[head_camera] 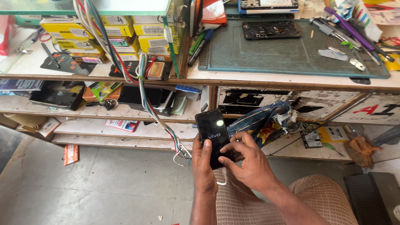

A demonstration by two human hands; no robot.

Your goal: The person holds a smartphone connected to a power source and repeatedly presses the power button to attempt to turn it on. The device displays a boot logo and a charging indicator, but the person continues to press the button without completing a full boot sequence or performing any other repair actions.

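A black smartphone (213,133) with a dark screen and a small pale logo is held upright over my lap, below the workbench edge. My left hand (203,166) grips it from the lower left, thumb lying on the screen's left side. My right hand (246,160) comes in from the right, its fingers curled on the phone's right edge and lower screen. A white cable loop (222,181) shows just under the phone between my hands.
Above is a workbench with a green repair mat (266,54), an opened phone body (271,30) and several tools (350,35). Yellow boxes (104,31) are stacked at left. A cable bundle (146,91) hangs down past cluttered shelves. Crumpled blue cloth (266,118) lies on the shelf right of the phone.
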